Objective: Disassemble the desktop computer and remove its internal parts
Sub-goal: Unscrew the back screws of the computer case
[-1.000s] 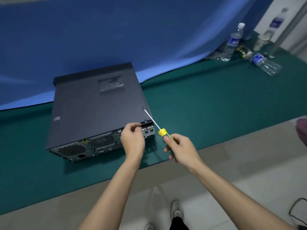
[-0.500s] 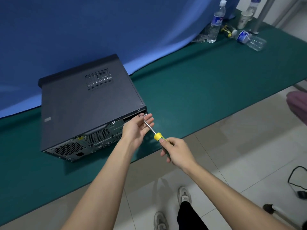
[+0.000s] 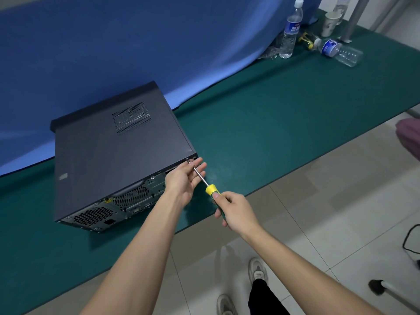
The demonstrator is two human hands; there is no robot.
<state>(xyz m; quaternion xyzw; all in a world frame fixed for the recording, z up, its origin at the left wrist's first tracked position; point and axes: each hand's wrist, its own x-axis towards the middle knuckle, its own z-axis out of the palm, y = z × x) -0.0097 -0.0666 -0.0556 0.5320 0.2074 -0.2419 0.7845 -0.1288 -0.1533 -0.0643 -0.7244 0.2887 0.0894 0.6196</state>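
A dark grey desktop computer case lies on its side on the green table mat, its rear panel with fan grilles facing me. My right hand grips the yellow and green handle of a screwdriver. The screwdriver's metal shaft runs up to a screw at the case's near right rear corner. My left hand lies palm up with straight fingers under the shaft, beside that corner.
A blue cloth hangs behind the case. At the far right of the mat stand a water bottle, a paper cup and a lying bottle. Tiled floor and my shoes are below the table edge.
The screwdriver tip came down from above the case lid to the screw at the rear corner. My left hand opened from the rear panel and now lies under the shaft.
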